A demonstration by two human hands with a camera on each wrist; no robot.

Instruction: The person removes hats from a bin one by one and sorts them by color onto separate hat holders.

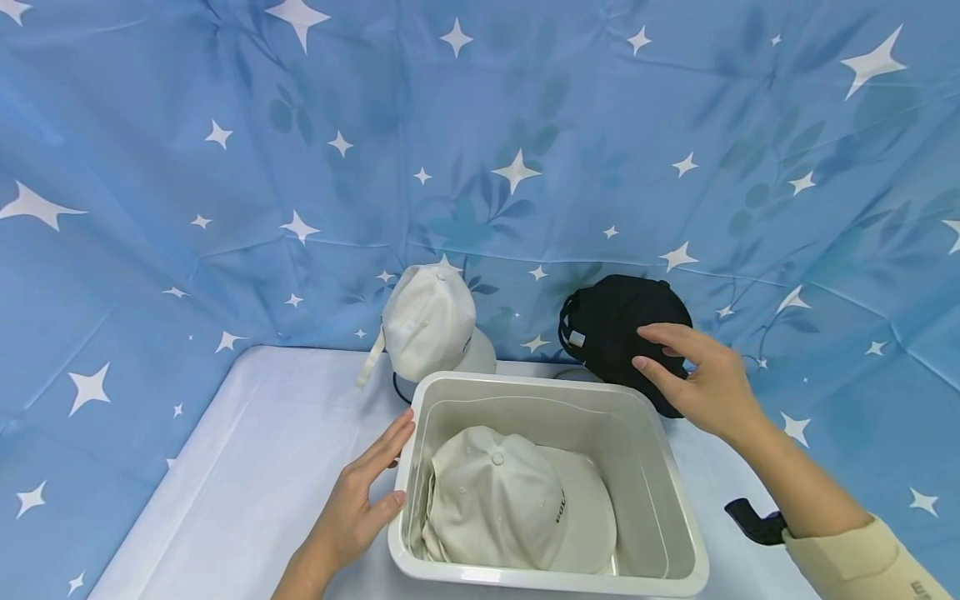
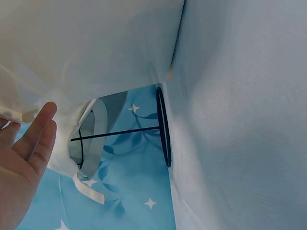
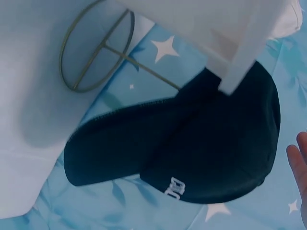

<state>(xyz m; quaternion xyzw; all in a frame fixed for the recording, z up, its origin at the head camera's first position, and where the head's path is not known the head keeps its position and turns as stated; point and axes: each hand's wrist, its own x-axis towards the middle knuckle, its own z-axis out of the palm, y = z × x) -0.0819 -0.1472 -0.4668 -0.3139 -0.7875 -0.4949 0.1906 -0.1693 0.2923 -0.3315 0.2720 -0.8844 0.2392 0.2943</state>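
Observation:
A black baseball cap [image 1: 615, 321] hangs on a thin wire stand [image 3: 148, 74] behind the bin's right corner. My right hand [image 1: 701, 383] overlaps the cap in the head view, thumb and fingers apart with nothing between them. In the right wrist view only a few fingertips [image 3: 298, 160] show, beside the crown. At the left rim of a pale plastic bin [image 1: 678, 542], my left hand [image 1: 348, 508] rests with its fingers straight. Inside the bin lies an off-white cap [image 1: 498, 487], brim to the right, dark lettering on its front, another light fabric edge under it.
Another white cap [image 1: 431, 321] sits on a stand with a black ring base [image 2: 164, 127] behind the bin's left corner. The white table [image 1: 247, 458] meets a blue star-patterned cloth [image 1: 375, 92] at the back. A black strap [image 1: 753, 523] sticks out by the right wrist.

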